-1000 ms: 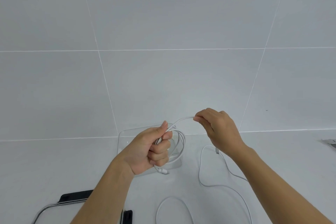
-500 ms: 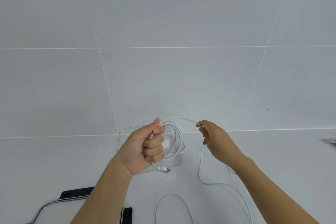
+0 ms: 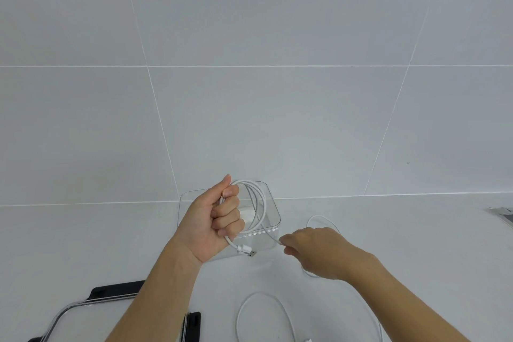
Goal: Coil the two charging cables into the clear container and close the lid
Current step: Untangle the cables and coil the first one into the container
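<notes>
Grips several cable loops (image 3: 262, 204) in left hand (image 3: 215, 228) over open container (image 3: 274, 204) mid-frame, pinches loose length with right hand (image 3: 316, 251); leaves packing and lower-left lid (image 3: 116, 289) undone.

White coiled charging cable (image 3: 261, 203), centre frame: smooth plastic sheath, slight sheen, no braid. Its USB plug (image 3: 248, 253): white plastic collar with a bare, shiny metal tip.

Clear rectangular container (image 3: 191, 197) behind the coil: hard transparent plastic, glossy, rounded edges catching light. Small white block (image 3: 247, 212) inside it: looks matt, material unclear.

Clear lid (image 3: 97, 322), lower left: see-through plastic with a glossy rim. Its black clasps (image 3: 194, 325): matt-looking plastic.

White cable loop (image 3: 261, 296), bottom centre: same smooth sheath.

White counter (image 3: 83, 244): smooth, faint satin sheen, no grain.

Pale grey wall tiles (image 3: 277, 119), upper frame: large, smooth, matt, with thin white grout lines.
</notes>
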The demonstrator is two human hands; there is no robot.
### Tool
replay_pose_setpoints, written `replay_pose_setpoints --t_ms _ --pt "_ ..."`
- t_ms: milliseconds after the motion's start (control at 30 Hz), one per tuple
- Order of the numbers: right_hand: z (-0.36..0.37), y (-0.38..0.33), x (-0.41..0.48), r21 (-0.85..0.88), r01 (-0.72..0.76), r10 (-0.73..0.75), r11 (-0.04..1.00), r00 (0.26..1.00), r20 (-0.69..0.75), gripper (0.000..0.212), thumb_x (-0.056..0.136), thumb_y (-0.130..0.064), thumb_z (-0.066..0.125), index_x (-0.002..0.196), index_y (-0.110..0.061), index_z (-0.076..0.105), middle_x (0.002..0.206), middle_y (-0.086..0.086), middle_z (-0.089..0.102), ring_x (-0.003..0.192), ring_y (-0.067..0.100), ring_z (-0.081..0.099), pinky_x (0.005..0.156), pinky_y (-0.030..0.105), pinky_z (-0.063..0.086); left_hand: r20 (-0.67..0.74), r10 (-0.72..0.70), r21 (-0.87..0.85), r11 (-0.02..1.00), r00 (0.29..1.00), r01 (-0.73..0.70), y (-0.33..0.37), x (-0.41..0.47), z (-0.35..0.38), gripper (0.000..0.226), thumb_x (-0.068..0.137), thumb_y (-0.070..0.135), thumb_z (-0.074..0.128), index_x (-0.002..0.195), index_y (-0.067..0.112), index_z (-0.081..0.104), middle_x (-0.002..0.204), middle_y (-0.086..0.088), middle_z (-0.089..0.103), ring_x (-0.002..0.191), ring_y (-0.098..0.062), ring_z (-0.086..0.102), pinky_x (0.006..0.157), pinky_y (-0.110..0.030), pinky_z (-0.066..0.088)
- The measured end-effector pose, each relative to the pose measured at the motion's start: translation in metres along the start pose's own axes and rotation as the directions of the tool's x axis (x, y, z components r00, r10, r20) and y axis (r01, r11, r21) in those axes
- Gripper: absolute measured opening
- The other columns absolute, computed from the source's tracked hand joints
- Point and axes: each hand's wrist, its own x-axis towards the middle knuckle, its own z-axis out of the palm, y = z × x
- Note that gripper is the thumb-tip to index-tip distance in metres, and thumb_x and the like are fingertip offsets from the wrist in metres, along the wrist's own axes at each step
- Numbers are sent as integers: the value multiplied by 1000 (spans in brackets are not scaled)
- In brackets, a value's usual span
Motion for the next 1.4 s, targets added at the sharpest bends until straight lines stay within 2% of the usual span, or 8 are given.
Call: replay_pose_setpoints --t_ms 100,267,500,667,833,1000,1200,1400 --pt "0 2 2 59 -38 40 998 999 -27 23 99 -21 34 107 -15 55 108 6 61 87 30 53 68 31 32 -41 12 8 1000 999 -12 -2 -1 -4 34 82 33 51 52 17 45 45 7 6 35 -11 3 28 -16 16" --pt "-3 13 7 400 -191 231 896 972 -52 18 92 -30 54 87 -17 66 83 -5 45 80 13 45 70 25 37 108 -29 13 1000 994 28 -4 -3 -12 42 53 31 88 53 18 48 42 8 10 32 -11 7 29 -15 18" --pt "-12 18 7 932 -164 355 323 934 41 30 86 -6 61 56 -6 56 65 10 63 40 10 41 42 20 31 390 -140 -78 980 910 184 -18 5 -21 28 80 29 69 61 15 54 42 7 19 33 -11 15 33 -19 17" --pt "-18 12 10 992 -78 248 -98 963 101 15 92 -6 54 80 1 59 63 7 63 42 12 44 38 19 30 485 -169 -130 956 858 261 -29 14 -28 28 93 29 52 70 13 56 44 5 25 35 -12 21 36 -19 23" --pt "-15 -2 15 944 -110 62 -312 989 136 20 90 -3 49 72 -7 59 52 0 56 43 10 43 44 20 27 451 -204 -76 961 869 266 -33 15 -28 28 85 32 63 65 15 53 42 7 21 33 -10 17 33 -18 21" --pt "-5 -10 19 903 -111 -74 -415 993 88 14 79 -20 57 71 -11 65 74 4 62 67 16 59 66 31 40 262 -180 -75 976 948 206 -29 13 -24 36 66 29 81 58 15 49 41 7 15 32 -11 10 29 -15 25" --pt "-3 -13 18 840 -145 -154 -523 985 74 49 77 -62 54 73 -14 63 71 5 59 71 20 59 71 35 43 10 -134 -15 991 991 134 -32 14 -15 36 84 33 46 53 16 45 33 8 23 36 -10 5 28 -16 20" --pt "-4 -24 17 907 -189 26 -376 976 215 31 71 -6 69 55 -15 44 64 5 45 59 15 52 63 30 49 -72 -98 178 978 993 109 -40 19 -9 34 86 35 49 59 16 42 38 8 22 30 -6 15 31 -18 21"
